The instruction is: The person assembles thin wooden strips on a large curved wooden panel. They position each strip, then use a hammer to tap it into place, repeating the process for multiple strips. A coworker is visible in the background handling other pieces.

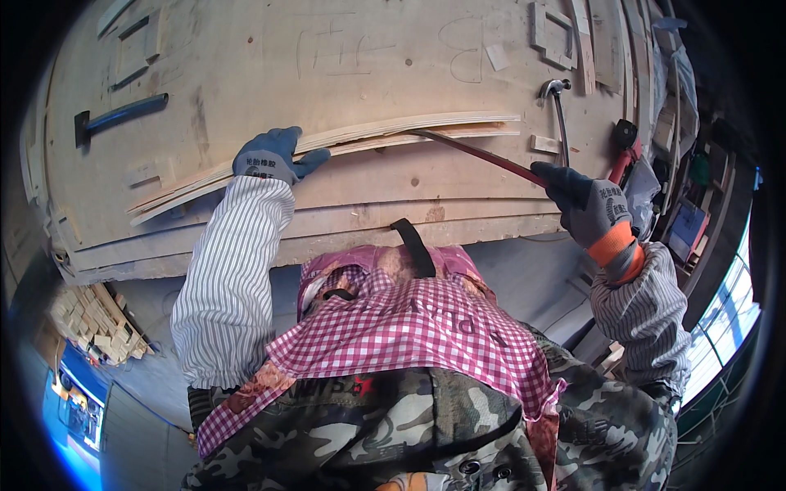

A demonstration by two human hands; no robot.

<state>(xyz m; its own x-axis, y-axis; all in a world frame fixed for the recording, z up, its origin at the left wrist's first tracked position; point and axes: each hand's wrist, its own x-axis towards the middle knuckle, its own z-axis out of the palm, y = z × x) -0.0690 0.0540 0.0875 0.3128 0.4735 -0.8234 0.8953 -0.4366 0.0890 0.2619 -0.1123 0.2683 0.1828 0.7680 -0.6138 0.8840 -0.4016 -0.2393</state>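
Long, thin wooden strips [368, 131] lie in a stacked bundle along the near part of a plywood bench top [327, 86]. My left hand [270, 155], in a blue and grey glove, closes round the bundle left of its middle, thumb on the near side. My right hand [588, 203], gloved with an orange cuff, grips a pry bar [491, 160] by its right end. The bar's thin far tip reaches in between the strips right of centre, where a gap shows between them. At the left the strip ends fan slightly apart.
A blue-handled hammer [123, 114] lies at the left and a claw hammer [558, 106] at the right, beside a small wood block [546, 145]. Wooden frames [555, 37] sit toward the back. A red and black tool [626, 149] stands at the right edge. Cut wood [94, 327] is piled lower left.
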